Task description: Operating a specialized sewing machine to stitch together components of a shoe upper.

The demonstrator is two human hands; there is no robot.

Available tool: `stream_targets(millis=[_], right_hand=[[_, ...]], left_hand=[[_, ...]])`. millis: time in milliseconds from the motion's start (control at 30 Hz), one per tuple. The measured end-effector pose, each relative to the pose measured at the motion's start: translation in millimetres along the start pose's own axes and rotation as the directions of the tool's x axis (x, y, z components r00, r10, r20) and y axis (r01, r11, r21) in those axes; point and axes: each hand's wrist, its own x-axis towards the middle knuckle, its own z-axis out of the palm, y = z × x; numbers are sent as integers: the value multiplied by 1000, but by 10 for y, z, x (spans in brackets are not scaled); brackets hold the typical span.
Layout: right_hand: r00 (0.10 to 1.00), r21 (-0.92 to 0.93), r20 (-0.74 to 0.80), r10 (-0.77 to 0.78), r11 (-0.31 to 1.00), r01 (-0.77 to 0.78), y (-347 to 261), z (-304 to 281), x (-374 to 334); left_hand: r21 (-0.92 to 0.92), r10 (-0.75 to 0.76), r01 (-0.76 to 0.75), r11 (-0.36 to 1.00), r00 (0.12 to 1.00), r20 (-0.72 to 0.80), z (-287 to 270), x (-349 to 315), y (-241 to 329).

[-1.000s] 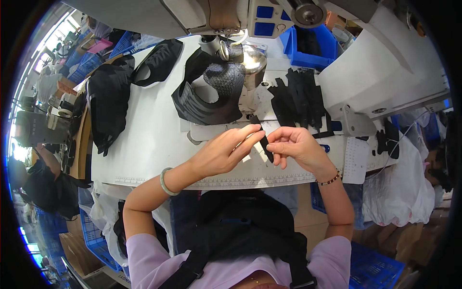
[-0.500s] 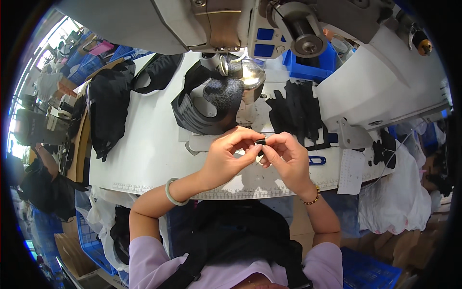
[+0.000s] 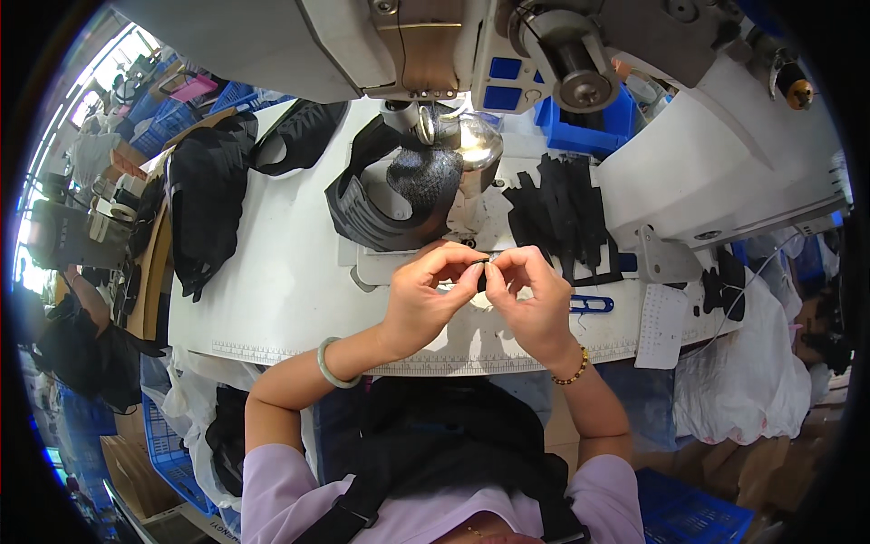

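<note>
My left hand (image 3: 424, 297) and my right hand (image 3: 533, 299) meet above the near part of the white sewing table (image 3: 281, 281). Thumbs and forefingers of both pinch a small black strip-like piece (image 3: 481, 281), mostly hidden by the fingertips. Just beyond them a black curved piece, perhaps a shoe upper (image 3: 376, 227), lies at the needle area of the sewing machine (image 3: 421, 63). Right of it is a pile of short black strips (image 3: 562, 213). A small blue looped tool, perhaps thread snips (image 3: 591, 305), rests by my right hand.
More black cut pieces (image 3: 213, 199) lie at the table's left side. A blue bin (image 3: 584, 131) stands behind the strips. The machine's white body (image 3: 725, 154) fills the right back. A ruler strip (image 3: 435, 360) runs along the near edge; a white plastic bag (image 3: 748, 372) hangs at right.
My fingertips have drawn closer together over the black piece, and less of it shows. My right hand has shifted slightly left, uncovering more of the blue tool.
</note>
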Motion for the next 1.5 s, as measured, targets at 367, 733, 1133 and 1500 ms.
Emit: stream_targets(millis=[367,733,1133,1500], right_hand=[[986,600,62,153,784,-159,-4,39,-123],[905,-103,410,-110,981,166,-311,-323,166],[876,-129,372,-305,918,375,-444,-288,284],[951,629,193,240,714,-308,-603,190,680]], left_hand=[[-344,-300,293,892,953,33,-44,-30,122],[-149,-406,438,886,891,206,-253,9,408],[-7,-374,390,921,887,271,-388,98,709],[74,-176,176,982,984,-7,-705,655,1111]])
